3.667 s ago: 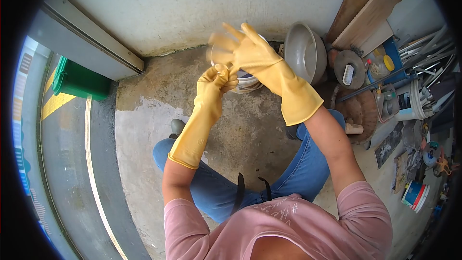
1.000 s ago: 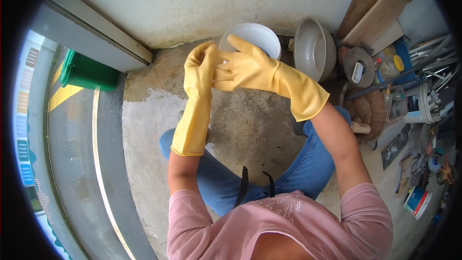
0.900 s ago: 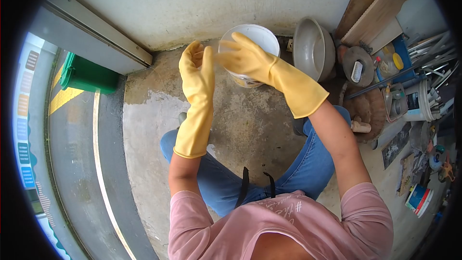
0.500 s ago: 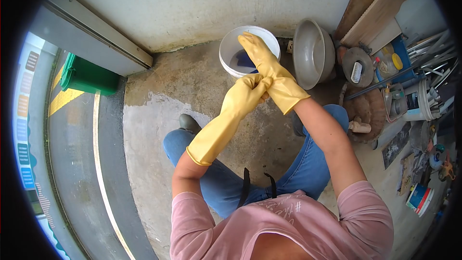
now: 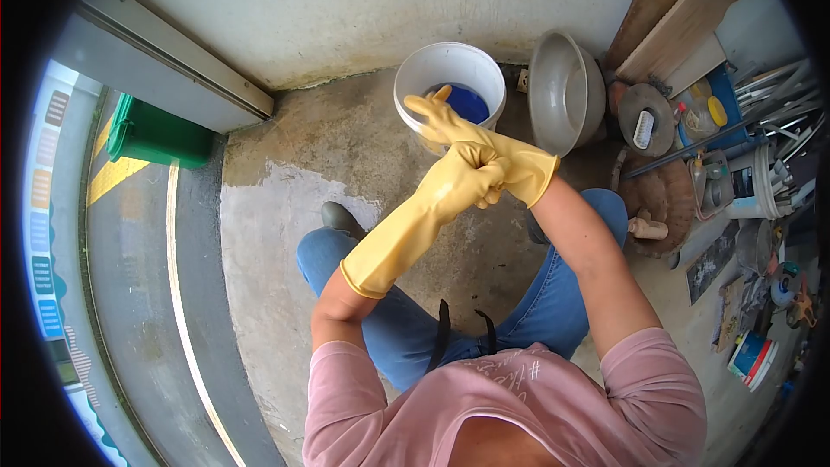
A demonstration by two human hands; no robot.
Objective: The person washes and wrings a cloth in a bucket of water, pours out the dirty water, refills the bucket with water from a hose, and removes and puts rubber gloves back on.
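Long yellow rubber gloves cover both my hands. My left hand point(image 5: 465, 175) is closed on the right rubber glove point(image 5: 529, 175), pinching it near the wrist. My right hand point(image 5: 445, 124) sits inside that glove with its fingers stretched out to the upper left, slightly blurred. It holds nothing and overlaps the near rim of a white bucket point(image 5: 413, 65). Dark blue liquid point(image 5: 469, 104) lies in the bucket, partly hidden by the right fingers. The left glove's cuff point(image 5: 363, 278) reaches well up my forearm.
A large grey metal basin point(image 5: 543, 86) leans against the wall right of the bucket. Wooden boards point(image 5: 683, 26), a scrub brush point(image 5: 643, 130), a brown basket point(image 5: 666, 190) and tools crowd the right side. A green bin point(image 5: 164, 134) stands at the left beside the road.
My right hand has tilted down and left, so more of the blue liquid shows. My left hand has shifted slightly right and down, still gripping the right glove.
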